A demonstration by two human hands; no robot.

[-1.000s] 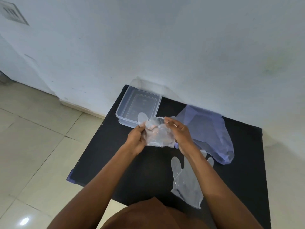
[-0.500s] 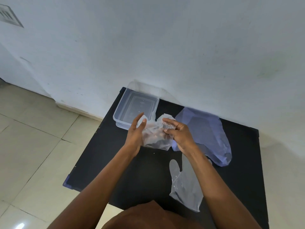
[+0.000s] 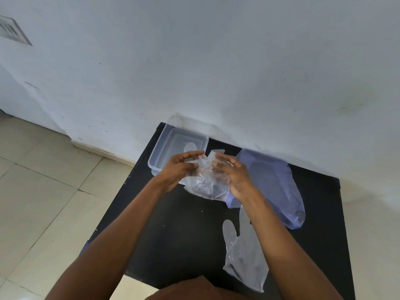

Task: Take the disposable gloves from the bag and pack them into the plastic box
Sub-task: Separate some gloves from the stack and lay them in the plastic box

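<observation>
**Both hands on a crumpled glove beside the open box**

The black counter (image 3: 164, 230) is pushed against the white wall (image 3: 216, 61), so its far edge is closed off; its left edge drops to the tiled floor (image 3: 43, 191). The near left part of the counter is bare, giving open room between the forearms.

The clear plastic box (image 3: 164, 148) sits at the far left corner, lidless and open upward (a pale glove finger seems to show through it, though whether it lies inside I cannot tell). The bluish bag (image 3: 279, 187) lies limp along the right side, just beside the right wrist. A flat clear glove (image 3: 244, 254) lies on the counter near the front edge, partly under the right forearm.

The left hand (image 3: 177, 167) and the right hand (image 3: 233, 174) face each other, each with a narrow grip pinching a crumpled glove (image 3: 205, 182) between them. It hangs just in front of the box's near right corner.
</observation>
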